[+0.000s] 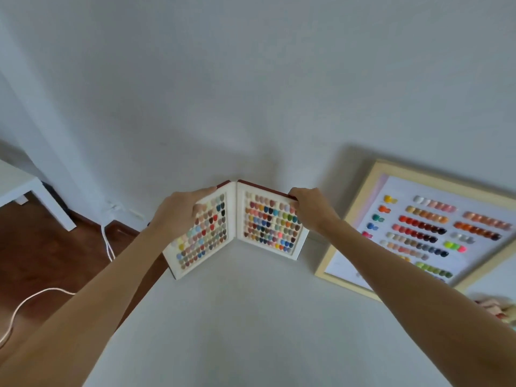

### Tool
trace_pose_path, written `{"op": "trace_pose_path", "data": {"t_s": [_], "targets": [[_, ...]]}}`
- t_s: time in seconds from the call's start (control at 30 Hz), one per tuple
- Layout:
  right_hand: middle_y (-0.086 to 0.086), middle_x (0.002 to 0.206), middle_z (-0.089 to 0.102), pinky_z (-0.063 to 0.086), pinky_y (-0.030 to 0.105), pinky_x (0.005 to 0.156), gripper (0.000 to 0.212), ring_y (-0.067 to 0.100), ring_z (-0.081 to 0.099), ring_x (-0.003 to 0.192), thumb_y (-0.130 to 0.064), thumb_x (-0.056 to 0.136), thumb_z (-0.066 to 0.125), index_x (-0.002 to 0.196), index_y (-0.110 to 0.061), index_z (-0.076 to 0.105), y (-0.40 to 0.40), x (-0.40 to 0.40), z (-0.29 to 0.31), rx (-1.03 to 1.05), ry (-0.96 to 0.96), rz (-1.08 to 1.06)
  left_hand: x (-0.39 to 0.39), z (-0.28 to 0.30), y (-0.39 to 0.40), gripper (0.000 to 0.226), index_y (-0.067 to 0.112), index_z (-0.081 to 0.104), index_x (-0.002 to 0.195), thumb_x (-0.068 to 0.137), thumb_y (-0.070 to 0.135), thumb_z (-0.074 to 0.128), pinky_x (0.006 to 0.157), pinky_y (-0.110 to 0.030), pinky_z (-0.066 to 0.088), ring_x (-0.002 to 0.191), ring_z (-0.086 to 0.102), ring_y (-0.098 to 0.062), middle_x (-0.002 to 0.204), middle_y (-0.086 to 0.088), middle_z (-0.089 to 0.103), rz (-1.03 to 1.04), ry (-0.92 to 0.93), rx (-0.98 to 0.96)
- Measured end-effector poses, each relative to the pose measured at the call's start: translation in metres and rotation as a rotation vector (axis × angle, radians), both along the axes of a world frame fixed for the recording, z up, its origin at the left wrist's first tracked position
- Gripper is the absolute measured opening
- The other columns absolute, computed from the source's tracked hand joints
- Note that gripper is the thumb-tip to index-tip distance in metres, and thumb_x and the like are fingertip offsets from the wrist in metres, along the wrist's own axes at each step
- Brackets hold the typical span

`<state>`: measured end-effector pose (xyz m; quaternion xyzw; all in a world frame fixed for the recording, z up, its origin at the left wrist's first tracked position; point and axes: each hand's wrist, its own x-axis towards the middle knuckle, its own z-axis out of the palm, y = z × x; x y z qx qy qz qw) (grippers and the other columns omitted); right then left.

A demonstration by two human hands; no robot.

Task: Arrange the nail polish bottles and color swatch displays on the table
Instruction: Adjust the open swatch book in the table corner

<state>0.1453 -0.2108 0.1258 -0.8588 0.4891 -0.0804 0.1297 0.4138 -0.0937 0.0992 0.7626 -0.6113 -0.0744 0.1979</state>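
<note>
A swatch book [237, 227] stands open like a shallow V at the far left corner of the white counter [251, 317], its spine pointing away toward the wall and its two leaves fanning back toward the person. Both arms are stretched well out to reach it. The left hand [178, 210] grips the top outer edge of the left leaf, fingers curled over the rows of colored nail tips; the right hand [310, 208] pinches the top outer edge of the right leaf in the same way. Neither is nearer — they sit level, one on each side of the spine, so the book lies straight ahead between them.

The book's left leaf reaches to the counter's left edge, with wooden floor [42, 247] and a white cable [28, 303] visible below. That looks like the thing to watch: any widening of the V pushes that leaf outward over the edge.

To the right, well apart from the book, a wood-framed swatch board [418, 227] leans against the wall, tilted in this view. At the far right edge something pinkish sits on the counter, too blurred to name. No bottles can be made out clearly.

My guess is the hands are setting the angle of the leaves so the book stands by itself.
</note>
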Motion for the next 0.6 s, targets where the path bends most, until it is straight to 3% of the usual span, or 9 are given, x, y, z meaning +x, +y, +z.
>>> {"op": "trace_pose_path", "data": {"t_s": [0.17,0.27,0.37,0.5,0.6], "targets": [[0.012,0.087,0.068,0.059,0.034,0.062,0.017,0.024,0.066,0.068,-0.003,0.093,0.049,0.106,-0.008,0.058,-0.031,-0.012,-0.01,-0.046,-0.006,-0.088,-0.017,-0.004,-0.051,0.051,0.039,0.039,0.141,0.097,0.014,0.046,0.046,-0.02,0.043,0.05,0.055,-0.007,0.089,-0.003,0.069,-0.025,-0.041,-0.017],[0.013,0.086,0.068,0.054,0.028,0.058,0.015,0.022,0.064,0.066,-0.003,0.095,0.049,0.104,-0.006,0.06,-0.044,-0.014,-0.017,-0.052,-0.014,-0.125,-0.022,-0.007,-0.069,0.053,0.037,0.037,0.142,0.097,0.012,0.048,0.049,-0.022,0.05,0.053,0.058,-0.009,0.095,-0.005,0.071,-0.052,-0.046,-0.008],[0.011,0.085,0.066,0.053,0.028,0.059,0.013,0.021,0.063,0.067,-0.003,0.094,0.05,0.101,-0.005,0.06,-0.054,-0.015,-0.022,-0.049,-0.022,-0.146,-0.023,-0.008,-0.08,0.054,0.035,0.035,0.143,0.096,0.013,0.05,0.046,-0.016,0.043,0.051,0.052,-0.005,0.1,-0.005,0.07,-0.068,-0.07,0.0],[0.01,0.084,0.062,0.045,0.023,0.057,0.011,0.02,0.06,0.066,-0.003,0.094,0.05,0.1,-0.004,0.059,-0.061,-0.017,-0.026,-0.048,-0.043,-0.141,-0.023,-0.009,-0.087,0.054,0.034,0.034,0.144,0.096,0.015,0.051,0.053,-0.02,0.051,0.053,0.052,-0.007,0.106,-0.005,0.07,-0.081,-0.093,0.011],[0.012,0.087,0.065,0.045,0.022,0.057,0.013,0.019,0.06,0.067,-0.003,0.094,0.05,0.102,-0.004,0.06,-0.063,-0.017,-0.027,-0.049,-0.061,-0.151,-0.022,-0.01,-0.088,0.055,0.034,0.034,0.144,0.096,0.014,0.051,0.051,-0.017,0.048,0.05,0.049,-0.005,0.111,-0.005,0.07,-0.082,-0.083,0.009]]}}
